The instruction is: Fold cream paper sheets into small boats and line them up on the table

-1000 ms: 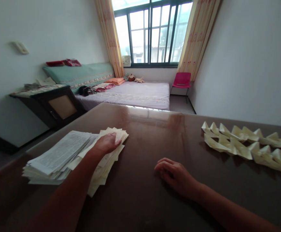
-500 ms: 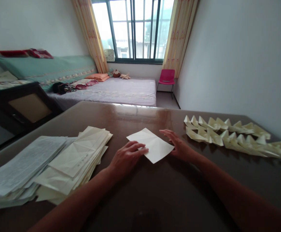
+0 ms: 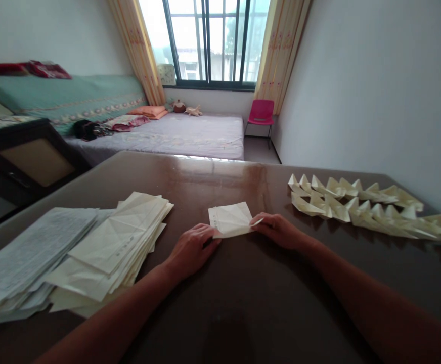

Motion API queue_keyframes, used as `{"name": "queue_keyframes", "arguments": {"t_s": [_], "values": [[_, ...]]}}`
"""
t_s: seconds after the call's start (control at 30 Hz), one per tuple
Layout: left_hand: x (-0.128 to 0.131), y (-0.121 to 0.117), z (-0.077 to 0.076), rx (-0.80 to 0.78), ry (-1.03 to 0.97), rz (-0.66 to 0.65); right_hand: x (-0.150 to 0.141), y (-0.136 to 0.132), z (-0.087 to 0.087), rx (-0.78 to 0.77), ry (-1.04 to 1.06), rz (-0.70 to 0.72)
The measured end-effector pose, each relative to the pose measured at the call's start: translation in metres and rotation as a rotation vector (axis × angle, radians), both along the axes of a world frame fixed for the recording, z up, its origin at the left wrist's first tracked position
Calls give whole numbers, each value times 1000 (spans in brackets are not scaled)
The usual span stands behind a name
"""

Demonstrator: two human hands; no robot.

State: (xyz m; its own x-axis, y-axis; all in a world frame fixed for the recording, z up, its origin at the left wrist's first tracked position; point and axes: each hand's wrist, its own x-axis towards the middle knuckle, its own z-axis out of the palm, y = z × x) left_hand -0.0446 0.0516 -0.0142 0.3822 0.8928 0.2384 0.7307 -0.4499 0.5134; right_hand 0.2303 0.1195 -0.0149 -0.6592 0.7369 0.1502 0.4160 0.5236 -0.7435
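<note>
Table: you're at a dark brown glossy table point(image 3: 243, 283) that mirrors the window light.
Sheet: the folded cream paper sheet point(image 3: 231, 220) sits mid-table, right between your hands.
Left hand: your left hand point(image 3: 192, 248) pinches the sheet's near left corner.
Right hand: your right hand point(image 3: 279, 230) pinches its right edge, fingers pressed together on the paper.
Left side: messy stack of cream sheets point(image 3: 118, 242) next to printed pages point(image 3: 27, 253).
Right side: rows of folded paper boats point(image 3: 360, 205), well apart from the sheet.
Room: bed point(image 3: 182, 134), pink chair point(image 3: 261, 114), barred window point(image 3: 209, 40) with curtains.
</note>
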Motion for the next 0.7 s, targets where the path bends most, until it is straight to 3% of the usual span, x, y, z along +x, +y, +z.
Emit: {"name": "queue_keyframes", "arguments": {"t_s": [0.13, 0.3, 0.47, 0.7], "values": [[6, 6, -6, -64, -75, 238, -13, 0, -8, 43, -63, -276], [10, 11, -6, -62, -43, 277, -26, 1, -14, 136, -89, -477], [9, 16, -7, -2, 45, 204, -26, 0, -12, 96, -52, -429], [11, 18, -6, 42, 261, 208, -31, 7, -5, 139, -242, -363]]}}
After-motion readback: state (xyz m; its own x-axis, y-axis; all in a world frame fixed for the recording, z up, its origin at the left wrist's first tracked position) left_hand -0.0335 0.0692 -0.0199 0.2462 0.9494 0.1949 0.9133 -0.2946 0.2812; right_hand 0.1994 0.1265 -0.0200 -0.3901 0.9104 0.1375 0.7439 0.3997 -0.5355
